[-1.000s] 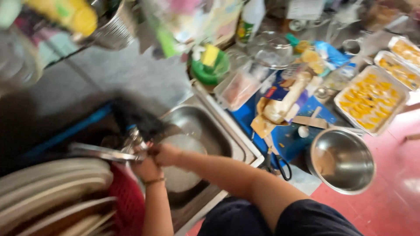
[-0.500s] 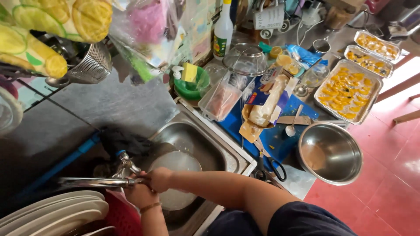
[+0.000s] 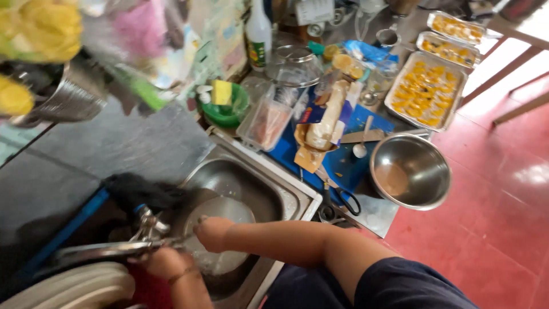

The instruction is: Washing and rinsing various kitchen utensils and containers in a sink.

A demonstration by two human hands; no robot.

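My left hand point(image 3: 164, 262), with a thin band at the wrist, grips the near edge of a flat metal plate point(image 3: 100, 250) held level beside the tap point(image 3: 146, 220). My right hand point(image 3: 210, 233) reaches across the steel sink point(image 3: 289, 191) with curled fingers at the plate's right end; blur hides whether it grips anything. A round white plate point(image 3: 229, 209) lies in the sink basin under the right hand. A black cloth point(image 3: 140, 191) hangs behind the tap.
Stacked white plates point(image 3: 74, 289) stand at the lower left. Right of the sink lie a blue board point(image 3: 349, 166), scissors point(image 3: 337, 200), a steel bowl point(image 3: 410, 169), trays of yellow pieces point(image 3: 426, 88), a green bowl with a sponge point(image 3: 226, 106) and a clear container point(image 3: 266, 123). The floor is red tile point(image 3: 492, 229).
Both hands stay at the tap with the metal plate. The view has swung, so the sink and counter sit a little higher and further right in the picture.
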